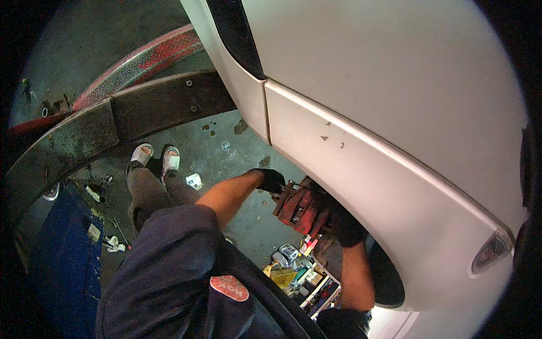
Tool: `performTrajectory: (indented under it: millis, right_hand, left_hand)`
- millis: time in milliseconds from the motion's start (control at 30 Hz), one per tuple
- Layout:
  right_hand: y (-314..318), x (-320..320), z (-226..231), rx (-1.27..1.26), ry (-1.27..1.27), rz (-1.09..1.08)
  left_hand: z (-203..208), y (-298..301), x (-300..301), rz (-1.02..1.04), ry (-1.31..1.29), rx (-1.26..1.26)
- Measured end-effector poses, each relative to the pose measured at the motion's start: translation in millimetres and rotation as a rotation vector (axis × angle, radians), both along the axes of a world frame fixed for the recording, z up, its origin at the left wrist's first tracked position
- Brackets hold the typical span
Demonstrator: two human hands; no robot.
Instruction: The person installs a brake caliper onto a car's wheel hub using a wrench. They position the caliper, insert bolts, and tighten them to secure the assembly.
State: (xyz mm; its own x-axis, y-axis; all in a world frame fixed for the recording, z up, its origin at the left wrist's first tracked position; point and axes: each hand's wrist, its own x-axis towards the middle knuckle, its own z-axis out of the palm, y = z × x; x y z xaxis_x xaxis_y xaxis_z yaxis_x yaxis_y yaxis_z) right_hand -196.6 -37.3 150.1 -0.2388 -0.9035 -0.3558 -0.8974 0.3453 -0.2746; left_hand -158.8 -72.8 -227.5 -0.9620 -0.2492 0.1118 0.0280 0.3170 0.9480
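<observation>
Red brake caliper (305, 213), as we judged it to be, was located at the mouth of the wheel arch (388, 277), between the two hands. We found the left hand (272, 180), black-gloved, at its left end; the fingers were bent toward the metal, but we could not tell whether they were clamped or merely touching. The right hand (346, 225), likewise gloved, lay at the opposite side with its fingers lost in shadow; their state we could not determine.

In our assessment the body was cast metal: heavy for its size, wholly stiff and not easily broken. Dark grime appeared over the red finish, so we expected a slippery surface in places. We considered the sound hold to be a hand at either end of the solid body, with the weight borne from below. Its blocky edges looked likely to press hard on the fingers.

Further out, the white car body (344, 107) slanted across the right, its lower panel chipped of paint. Assorted tools and parts (289, 254) were crowded below the caliper. Leftward we noted a stained floor (217, 150), a dark beam (164, 104) and a red tread-plate ramp (141, 68).
</observation>
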Motion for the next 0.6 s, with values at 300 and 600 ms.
performTrajectory:
  millis: [300, 600]
  right_hand:
    - [2.4, 15.9, -14.4, 0.005, -0.085, 0.028]
    - [-30.9, 69.0, -24.7, 0.125, -0.307, -0.166]
  left_hand:
    - [3.4, -13.3, 1.5, 0.033, -0.024, 0.005]
    - [-0.6, -10.3, 37.0, 0.229, -0.068, 0.064]
